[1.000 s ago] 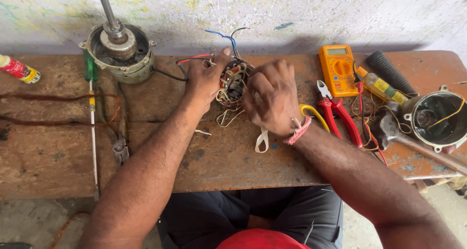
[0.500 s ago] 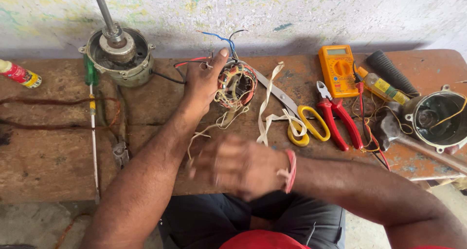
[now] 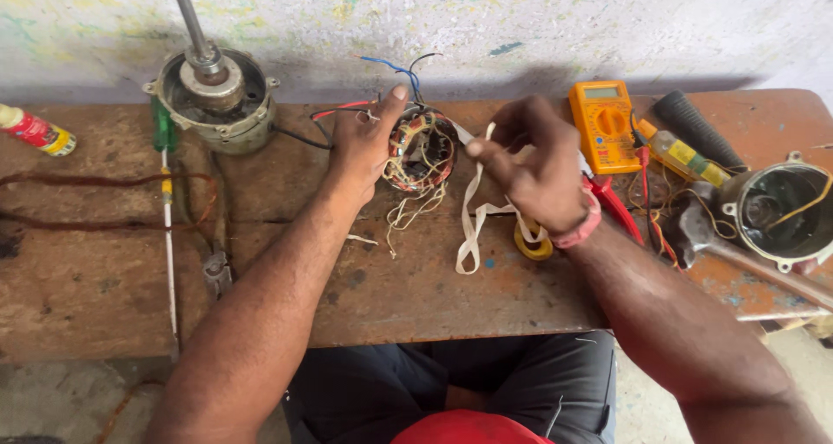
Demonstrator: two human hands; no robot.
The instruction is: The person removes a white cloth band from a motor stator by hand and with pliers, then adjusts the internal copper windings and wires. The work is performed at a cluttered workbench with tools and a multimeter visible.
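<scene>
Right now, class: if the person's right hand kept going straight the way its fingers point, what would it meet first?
Probably the wound motor stator held by the left hand: the right hand, pinching the white tape strip, points left toward it. Depth is uncertain.

Motor housing (image 3: pixel 213 97) left of stator (image 3: pixel 423 151) — multimeter (image 3: pixel 605 124) right.

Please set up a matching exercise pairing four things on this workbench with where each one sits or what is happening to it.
Things:
1. wound stator
2. white tape
3. yellow multimeter
4. motor housing with shaft

Places or states:
A. far left of the bench, by the wall
B. steadied by the left hand
C. lying to the right of the right hand
D. pinched and pulled up by the right hand

Pairs: 1-B, 2-D, 3-C, 4-A
</scene>
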